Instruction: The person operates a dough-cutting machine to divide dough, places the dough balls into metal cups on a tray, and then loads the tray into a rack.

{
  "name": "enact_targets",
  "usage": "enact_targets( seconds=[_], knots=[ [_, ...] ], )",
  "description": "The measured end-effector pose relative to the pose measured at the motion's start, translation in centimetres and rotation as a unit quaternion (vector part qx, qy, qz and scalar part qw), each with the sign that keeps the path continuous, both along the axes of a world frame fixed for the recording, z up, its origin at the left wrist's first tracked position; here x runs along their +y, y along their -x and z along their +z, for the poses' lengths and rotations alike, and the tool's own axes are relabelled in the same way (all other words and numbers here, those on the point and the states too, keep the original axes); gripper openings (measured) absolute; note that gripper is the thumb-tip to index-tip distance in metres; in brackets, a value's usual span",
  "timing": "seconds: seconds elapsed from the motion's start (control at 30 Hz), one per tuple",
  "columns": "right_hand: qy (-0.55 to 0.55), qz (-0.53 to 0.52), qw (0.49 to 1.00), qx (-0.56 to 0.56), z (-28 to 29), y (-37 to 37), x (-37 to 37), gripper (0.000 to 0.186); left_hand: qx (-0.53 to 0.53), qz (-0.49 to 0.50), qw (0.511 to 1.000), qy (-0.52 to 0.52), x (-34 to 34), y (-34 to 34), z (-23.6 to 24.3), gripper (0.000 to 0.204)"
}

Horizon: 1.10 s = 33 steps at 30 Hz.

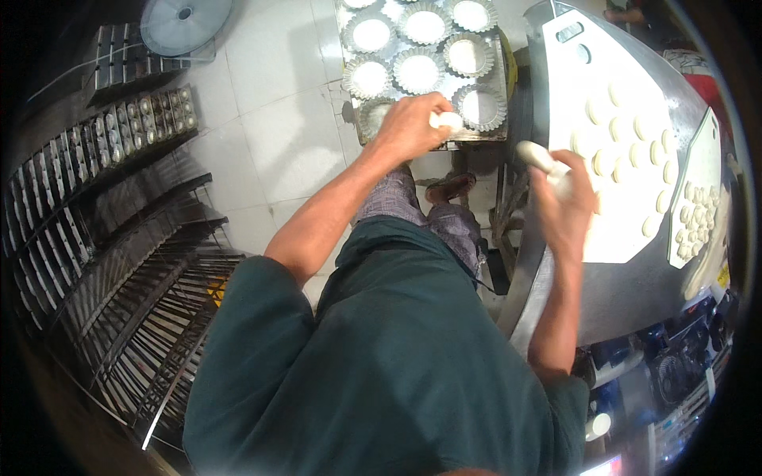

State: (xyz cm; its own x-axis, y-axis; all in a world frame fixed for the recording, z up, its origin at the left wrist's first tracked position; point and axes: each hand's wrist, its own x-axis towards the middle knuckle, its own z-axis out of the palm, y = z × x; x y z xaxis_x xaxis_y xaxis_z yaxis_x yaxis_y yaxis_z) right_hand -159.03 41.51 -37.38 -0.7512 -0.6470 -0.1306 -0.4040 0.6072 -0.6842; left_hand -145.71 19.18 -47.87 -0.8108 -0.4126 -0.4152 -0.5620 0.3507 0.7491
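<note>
My left hand (421, 123) is closed on a small white piece, apparently dough (445, 121), over the near part of a metal tray (349, 111) of fluted round tins (417, 70) with pale bottoms. My right hand (565, 194) is closed round a pale, elongated, round-ended piece (537, 156); I cannot tell whether it is dough or a small roller. It is at the left edge of a large white board (607, 230) bearing several flat, pale dough rounds (603, 163).
A steel counter (627, 305) carries a smaller board (679, 254) with small dough pieces. Dark metal racks (159, 317) and moulds (119, 139) stand at left on the tiled floor (270, 127). A grey disc (171, 24) lies behind them. Part of another person (615, 16) shows at top right.
</note>
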Motion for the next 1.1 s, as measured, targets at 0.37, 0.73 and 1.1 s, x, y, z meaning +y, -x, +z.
enact_targets(
  seconds=[0.37, 0.73, 1.1],
  knots=[
    [-0.167, 0.085, 0.982, -0.006, -19.0, 2.5, -8.6, 0.027, -0.024, -0.103, 0.989, 0.106, -0.3, 1.0, -10.1, 0.021],
    [-0.105, 0.053, 0.993, -0.015, -16.5, 1.3, -10.8, 0.036, 0.101, 0.003, 0.993, 0.057, -2.6, -2.0, -7.9, 0.036],
    [-0.095, 0.238, 0.959, 0.123, -21.5, -1.3, -20.3, 0.033, 0.144, 0.068, 0.982, 0.102, -14.4, 4.8, -6.8, 0.041]
  ],
)
